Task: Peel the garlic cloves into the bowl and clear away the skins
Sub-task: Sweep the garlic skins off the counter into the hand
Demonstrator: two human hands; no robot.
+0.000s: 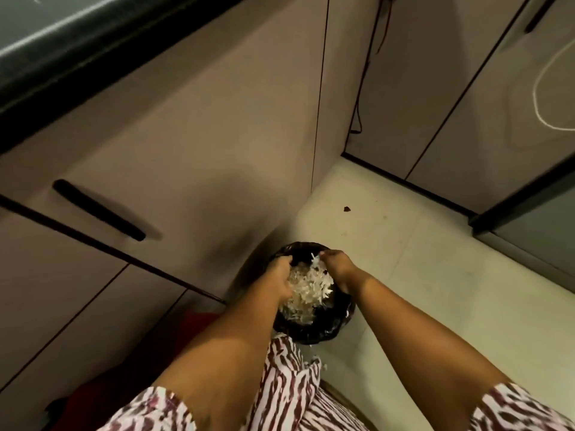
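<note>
1. Garlic skins (306, 292) are seen as a pale, papery heap between both hands, directly above a bin lined with a black bag (314, 332) on the floor (404, 275).
2. At the heap's left side, the left hand (280, 279) is curled against the skins.
3. The right hand (337, 264) is cupped round the heap's right edge, grasping it.
4. Cabinet doors (186, 150) are seen behind the bin.

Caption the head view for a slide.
Both hands, left and right, drop garlic skins into a black-lined bin beside the cabinets.
</note>
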